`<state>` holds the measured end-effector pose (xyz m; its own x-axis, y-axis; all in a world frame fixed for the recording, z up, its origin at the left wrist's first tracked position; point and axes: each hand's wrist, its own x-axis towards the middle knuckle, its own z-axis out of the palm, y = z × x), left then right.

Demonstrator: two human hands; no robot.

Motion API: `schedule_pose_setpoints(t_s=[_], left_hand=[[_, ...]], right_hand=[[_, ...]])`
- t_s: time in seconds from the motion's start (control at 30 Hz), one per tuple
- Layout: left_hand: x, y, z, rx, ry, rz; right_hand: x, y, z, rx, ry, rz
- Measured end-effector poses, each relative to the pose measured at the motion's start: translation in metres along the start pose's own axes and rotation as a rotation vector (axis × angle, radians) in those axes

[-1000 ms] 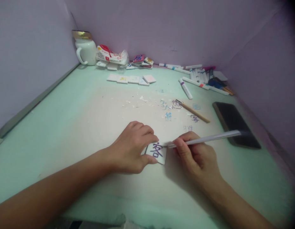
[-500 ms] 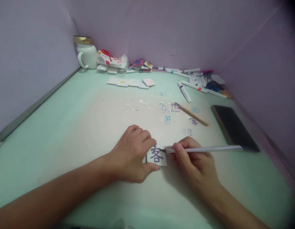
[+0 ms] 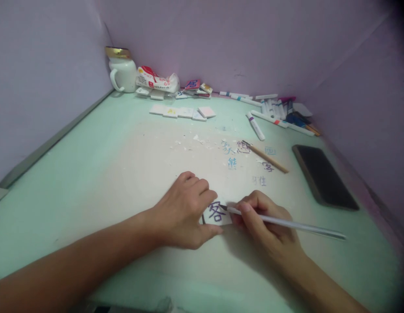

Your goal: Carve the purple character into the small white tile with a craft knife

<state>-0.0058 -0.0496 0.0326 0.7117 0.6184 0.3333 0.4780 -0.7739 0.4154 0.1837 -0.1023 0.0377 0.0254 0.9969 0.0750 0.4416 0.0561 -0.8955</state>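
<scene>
A small white square block (image 3: 209,219) with a purple Chinese character drawn on it lies on the table. My left hand (image 3: 185,213) grips it from the left, the thumb along its near edge and the fingers at its far edge; part of the block is hidden beneath the hand. Between the thumb and fingers of my right hand (image 3: 262,221) is a thin silver-handled craft knife (image 3: 299,225). Its dark pointed tip meets the upper right part of the purple character, and the handle slants down to the right.
White shavings (image 3: 195,138) and written characters (image 3: 232,163) mark the table beyond my hands. A wooden stick (image 3: 268,158) and a phone (image 3: 325,176) lie to the right. Further back are markers (image 3: 255,126), white blocks (image 3: 185,112), a tissue pack (image 3: 156,80) and a lidded mug (image 3: 123,74).
The far end of the craft knife's handle has swung down toward me, while its tip stays on the character. My left hand keeps its grip on the block.
</scene>
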Motion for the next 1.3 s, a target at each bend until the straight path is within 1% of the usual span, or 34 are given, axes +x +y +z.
schedule_pose_setpoints(t_s=[0.2,0.5,0.6,0.77,1.07,1.3], left_hand=[[-0.001,-0.001,0.001,0.040,0.024,0.029],[-0.001,-0.001,0.001,0.027,0.014,0.033],[-0.001,-0.002,0.002,0.021,0.022,0.032],[-0.001,-0.002,0.003,0.016,0.026,0.028],[-0.001,-0.003,0.003,0.014,0.025,0.032],[-0.002,-0.003,0.003,0.014,0.031,0.031]], right_hand=[[0.000,0.002,-0.002,-0.038,-0.029,-0.015],[0.004,0.008,-0.008,0.168,-0.127,0.087],[0.006,0.011,-0.011,0.180,-0.171,0.117],[0.008,0.015,-0.015,0.160,-0.244,0.107],[0.009,0.015,-0.017,0.137,-0.257,0.166],[0.010,0.018,-0.015,0.198,-0.255,0.186]])
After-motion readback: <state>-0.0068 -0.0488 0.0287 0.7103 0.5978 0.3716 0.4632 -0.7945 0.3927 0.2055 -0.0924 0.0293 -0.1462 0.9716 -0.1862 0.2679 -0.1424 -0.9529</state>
